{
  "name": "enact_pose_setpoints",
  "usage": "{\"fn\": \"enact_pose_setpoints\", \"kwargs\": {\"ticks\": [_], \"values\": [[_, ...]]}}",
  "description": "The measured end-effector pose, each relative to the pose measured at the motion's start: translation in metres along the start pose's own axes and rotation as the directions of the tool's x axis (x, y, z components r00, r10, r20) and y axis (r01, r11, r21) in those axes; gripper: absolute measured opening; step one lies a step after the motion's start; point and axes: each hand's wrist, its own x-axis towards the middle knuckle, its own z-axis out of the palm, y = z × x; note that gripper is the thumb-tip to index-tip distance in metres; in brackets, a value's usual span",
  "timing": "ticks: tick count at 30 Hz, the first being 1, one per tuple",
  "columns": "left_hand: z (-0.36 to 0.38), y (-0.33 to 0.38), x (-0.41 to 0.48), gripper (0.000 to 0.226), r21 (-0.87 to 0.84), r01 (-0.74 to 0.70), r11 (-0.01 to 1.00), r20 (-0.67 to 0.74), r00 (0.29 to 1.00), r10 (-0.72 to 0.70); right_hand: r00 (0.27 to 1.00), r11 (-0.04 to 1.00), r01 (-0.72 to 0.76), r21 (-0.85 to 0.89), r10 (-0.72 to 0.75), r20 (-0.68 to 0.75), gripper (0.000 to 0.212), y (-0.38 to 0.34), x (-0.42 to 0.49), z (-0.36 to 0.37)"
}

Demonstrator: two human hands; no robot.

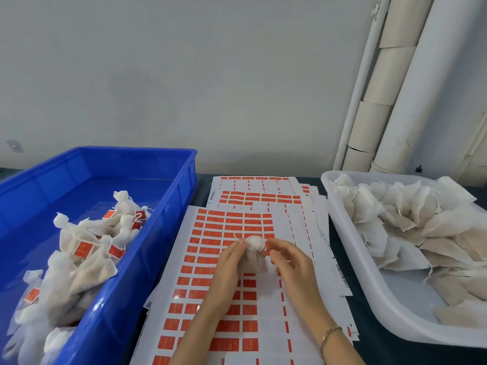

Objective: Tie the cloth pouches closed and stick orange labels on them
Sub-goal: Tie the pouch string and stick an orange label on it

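The pouch (254,256) is held just above the top label sheet (290,225), at centre frame, slightly below the middle. The left hand (229,267) grasps the pouch body from the left, its fingertips closed at the gathered neck. The right hand (290,264) has its fingers curled at the right side of the neck and appears to pinch the string (236,238); the contact itself is too small to confirm. A loose string end projects to the upper left of the neck. Judging by this posture, the knot is not yet finished. Fault 1: if string tension drops before the knot seats, the neck may reopen and the contents may spill onto the sheet. Fault 2: if the free end slips from the fingertips, the loop will have to be formed again. Fault 3: the pouch hangs close over the exposed orange labels, so fabric pressed down may lift or crease a label. Fault 4: a label applied to loose, bunched cloth may bond poorly and peel. Fault 5: an unlabelled pouch dropped into the blue bin (168,219), at left, mixes with the finished pouches (87,248), while the untied stock (411,222) in the white tray (359,259), at right, must stay separate.
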Motion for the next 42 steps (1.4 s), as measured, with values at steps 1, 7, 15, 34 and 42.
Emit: {"fn": "enact_pose_setpoints", "kwargs": {"ticks": [1,7,15,34,42], "values": [[0.000,-0.001,0.001,0.033,-0.022,0.007,1.000,0.010,1.000,-0.007,1.000,1.000,-0.006,-0.012,0.007,0.023,0.016,0.001,0.000,0.001],[0.001,0.010,-0.002,0.019,-0.038,-0.050,0.998,0.107,0.993,0.054,0.998,1.000,-0.024,-0.009,0.024,0.062,0.016,-0.001,0.000,0.001],[0.004,0.006,0.000,0.017,0.008,-0.133,0.991,0.123,0.984,0.131,0.991,0.987,-0.130,0.098,0.133,-0.029,0.011,-0.001,0.003,-0.003],[0.002,0.003,0.010,0.023,-0.372,0.206,0.905,0.155,0.975,-0.158,0.917,0.879,0.343,-0.330,-0.389,-0.083,0.030,0.001,-0.006,0.005],[0.004,0.005,0.006,0.027,-0.340,0.126,0.932,0.150,0.986,-0.078,0.881,0.790,0.351,-0.503,-0.460,-0.107,0.020,0.008,-0.005,0.006]]}}
